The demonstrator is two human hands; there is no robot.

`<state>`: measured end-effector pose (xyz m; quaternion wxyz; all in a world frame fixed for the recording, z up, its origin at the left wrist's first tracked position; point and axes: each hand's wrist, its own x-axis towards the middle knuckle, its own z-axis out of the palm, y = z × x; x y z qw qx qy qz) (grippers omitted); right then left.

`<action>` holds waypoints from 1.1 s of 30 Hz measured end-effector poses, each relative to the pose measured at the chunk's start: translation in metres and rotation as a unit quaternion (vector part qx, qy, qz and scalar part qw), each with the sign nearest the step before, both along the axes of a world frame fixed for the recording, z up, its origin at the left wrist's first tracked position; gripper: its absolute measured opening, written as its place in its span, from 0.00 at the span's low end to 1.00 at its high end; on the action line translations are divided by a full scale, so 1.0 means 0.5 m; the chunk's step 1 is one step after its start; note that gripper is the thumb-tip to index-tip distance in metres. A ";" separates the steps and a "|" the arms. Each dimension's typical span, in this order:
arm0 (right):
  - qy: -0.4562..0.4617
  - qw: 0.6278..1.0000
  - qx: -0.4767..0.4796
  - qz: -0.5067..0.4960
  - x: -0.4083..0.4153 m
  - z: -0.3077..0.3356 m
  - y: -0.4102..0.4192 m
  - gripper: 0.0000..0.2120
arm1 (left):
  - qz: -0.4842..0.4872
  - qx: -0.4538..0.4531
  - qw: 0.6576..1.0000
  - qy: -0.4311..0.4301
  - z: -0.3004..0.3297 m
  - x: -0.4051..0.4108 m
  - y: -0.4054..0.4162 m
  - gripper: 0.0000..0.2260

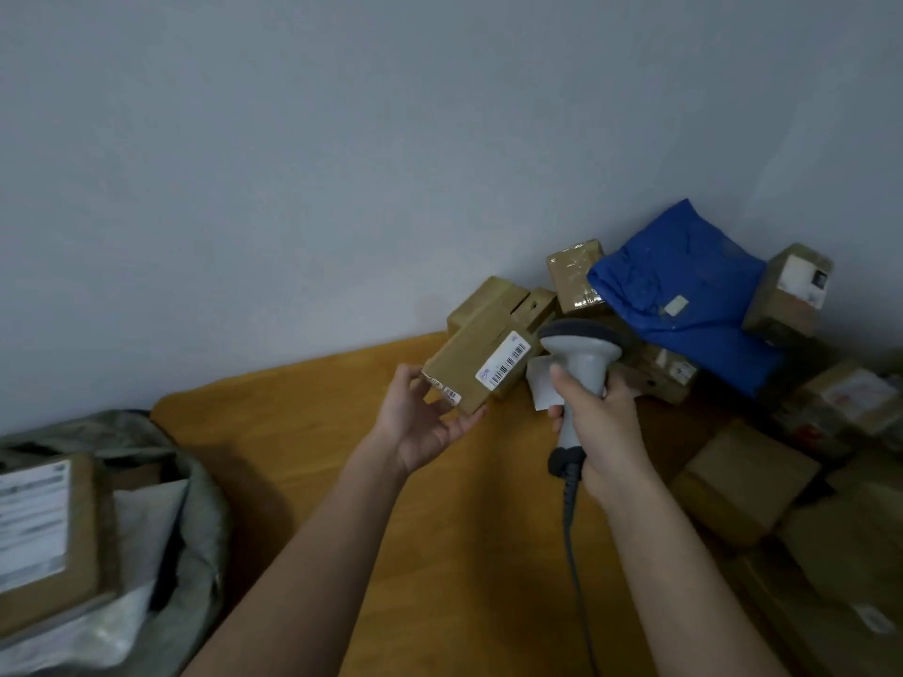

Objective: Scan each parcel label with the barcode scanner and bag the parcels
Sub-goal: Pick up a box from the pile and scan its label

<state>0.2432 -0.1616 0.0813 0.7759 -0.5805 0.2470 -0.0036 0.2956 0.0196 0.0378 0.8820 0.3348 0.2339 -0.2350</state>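
A small brown parcel (pixel 476 368) is held up above the wooden table (pixel 312 432) by the left hand (pixel 422 425), whose thumb and fingers are curled round its near end from below. A white barcode label (pixel 504 366) is seen on the parcel's upper face, turned toward the head of the barcode scanner (pixel 579 378), which lies just beside the parcel's right end. The scanner's grey handle is gripped in the right hand (pixel 603 425), with the fingers wrapped round it and the thumb laid along its front; a grey cable (pixel 571 535) hangs from its base beside the right forearm. Beyond and to the right of the right hand, a heap of brown boxes (pixel 742 481) and a blue plastic mailer (pixel 684 290) is piled against the wall. Well to the left of the left hand, a grey-green sack (pixel 195 481) stands open, with a labelled box (pixel 46 539) lying in it.
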 end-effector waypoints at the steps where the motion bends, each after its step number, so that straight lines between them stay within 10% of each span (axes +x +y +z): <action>1: -0.007 1.000 0.008 -0.013 -0.022 0.007 0.018 0.23 | -0.009 -0.018 1.000 0.003 0.010 -0.028 0.015 0.16; 20: -0.031 0.996 0.048 -0.070 -0.264 0.056 0.205 0.27 | -0.258 0.134 0.949 -0.120 0.081 -0.343 0.226 0.26; 33: 0.028 0.979 -0.106 0.172 -0.282 0.162 0.180 0.19 | 0.048 0.305 0.950 -0.039 0.078 -0.323 0.306 0.17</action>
